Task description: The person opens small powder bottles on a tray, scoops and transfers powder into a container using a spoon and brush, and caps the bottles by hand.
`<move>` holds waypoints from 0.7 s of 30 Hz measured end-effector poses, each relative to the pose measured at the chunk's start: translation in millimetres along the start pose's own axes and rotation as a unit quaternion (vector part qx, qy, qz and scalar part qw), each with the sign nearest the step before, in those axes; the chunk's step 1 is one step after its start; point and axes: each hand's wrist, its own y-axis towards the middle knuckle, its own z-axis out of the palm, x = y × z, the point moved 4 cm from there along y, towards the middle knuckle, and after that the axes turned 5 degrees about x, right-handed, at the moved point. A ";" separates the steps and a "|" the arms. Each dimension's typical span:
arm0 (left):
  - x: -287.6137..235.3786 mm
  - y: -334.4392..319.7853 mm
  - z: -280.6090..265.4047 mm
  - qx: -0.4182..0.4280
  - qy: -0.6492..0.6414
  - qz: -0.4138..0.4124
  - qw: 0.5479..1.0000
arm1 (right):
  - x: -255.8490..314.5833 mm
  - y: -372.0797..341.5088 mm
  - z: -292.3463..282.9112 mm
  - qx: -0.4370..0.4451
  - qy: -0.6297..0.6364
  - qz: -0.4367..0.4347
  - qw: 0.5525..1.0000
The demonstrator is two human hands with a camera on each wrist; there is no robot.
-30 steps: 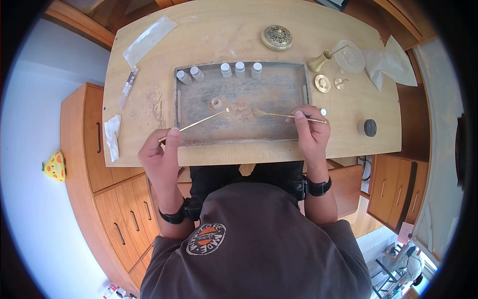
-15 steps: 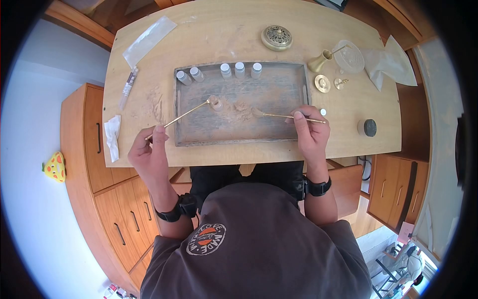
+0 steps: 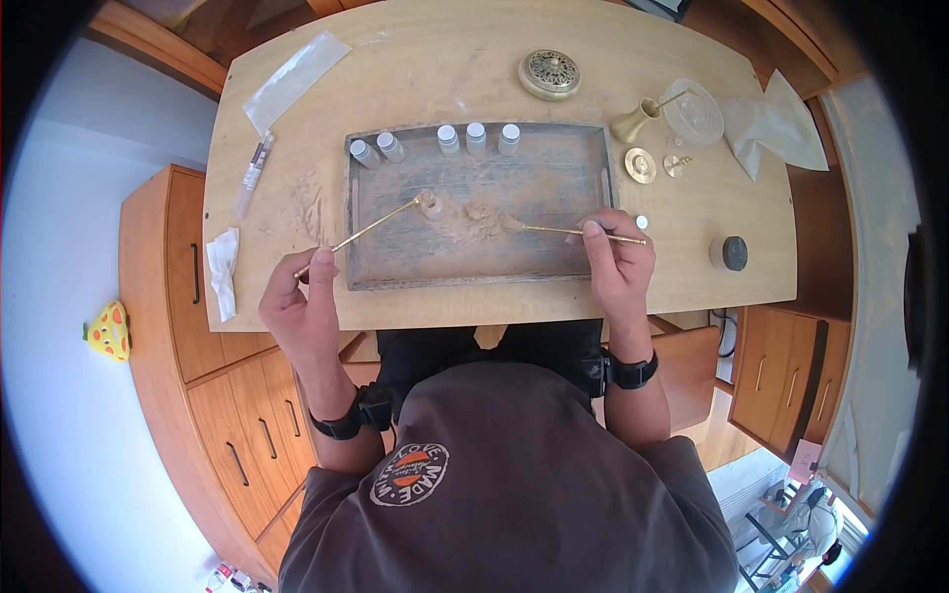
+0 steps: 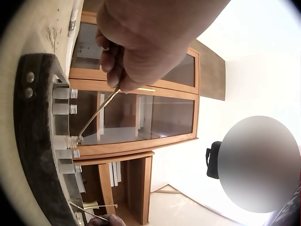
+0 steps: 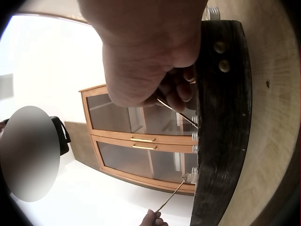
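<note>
My left hand [image 3: 304, 301] pinches a thin brass tool [image 3: 371, 228], its far end at the mouth of a small uncapped bottle [image 3: 431, 206] in the wooden tray [image 3: 474, 283]. In the left wrist view the tool's tip [image 4: 80, 139] meets the bottle's top. Right of the bottle lies a heap of brown powder [image 3: 481, 219]. My right hand [image 3: 623, 262] grips a second brass tool [image 3: 563, 229] over the tray's right edge, its wider end beside the powder. Behind them, several white-capped bottles [image 3: 449, 140] stand along the tray's back.
A pierced brass burner [image 3: 551, 75] stands behind the tray. To the right are a brass vase [image 3: 636, 121], a clear dish [image 3: 694, 113], a brass disc [image 3: 641, 166] and a dark round jar [image 3: 733, 254]. A white tissue [image 3: 223, 274] and a clear tube [image 3: 255, 175] lie left.
The left hand has moved left, and its tool's tip has gone from the powder to the bottle's mouth. The right hand has hardly moved.
</note>
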 end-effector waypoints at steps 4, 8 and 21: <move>-0.2 -0.2 -0.7 -0.002 0.007 0.003 1.000 | -0.7 -0.4 -0.1 -0.001 0.002 0.001 1.000; -0.8 -0.8 -1.8 -0.001 0.003 0.014 1.000 | -2.2 -0.7 0.1 0.001 0.005 0.003 1.000; -3.1 -1.4 -1.9 0.009 0.032 0.050 0.998 | -1.1 -0.3 -0.4 -0.001 -0.004 -0.002 1.000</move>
